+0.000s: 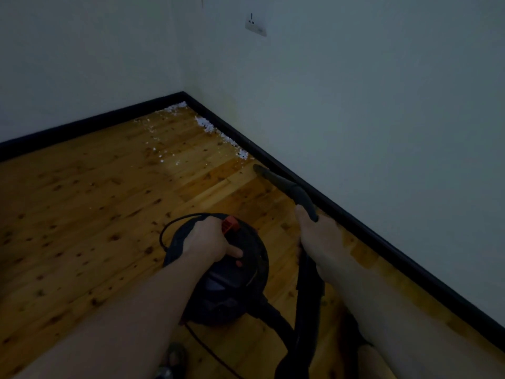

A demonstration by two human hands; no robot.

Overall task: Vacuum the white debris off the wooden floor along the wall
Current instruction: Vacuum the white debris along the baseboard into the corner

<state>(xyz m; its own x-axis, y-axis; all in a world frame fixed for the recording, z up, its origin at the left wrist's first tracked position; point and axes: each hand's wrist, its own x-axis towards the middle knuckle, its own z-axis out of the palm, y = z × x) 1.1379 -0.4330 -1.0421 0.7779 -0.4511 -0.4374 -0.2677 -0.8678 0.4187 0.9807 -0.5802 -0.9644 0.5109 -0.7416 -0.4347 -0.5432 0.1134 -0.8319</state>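
White debris (221,135) lies in a band along the right-hand black skirting and in the room corner, with loose specks (161,149) scattered over the wooden floor (82,201). My right hand (317,228) grips the black vacuum nozzle tube (284,187), whose tip points at the floor just short of the debris band. My left hand (210,239) grips the handle on top of the round black vacuum canister (232,283), beside its red switch (229,224). The hose (306,296) runs from the canister back towards my right hand.
White walls meet in a corner ahead, edged by black skirting (382,242). A wall socket (255,26) with a plug sits high on the right wall. A black cable (175,225) loops off the canister. My foot (175,356) shows at the bottom.
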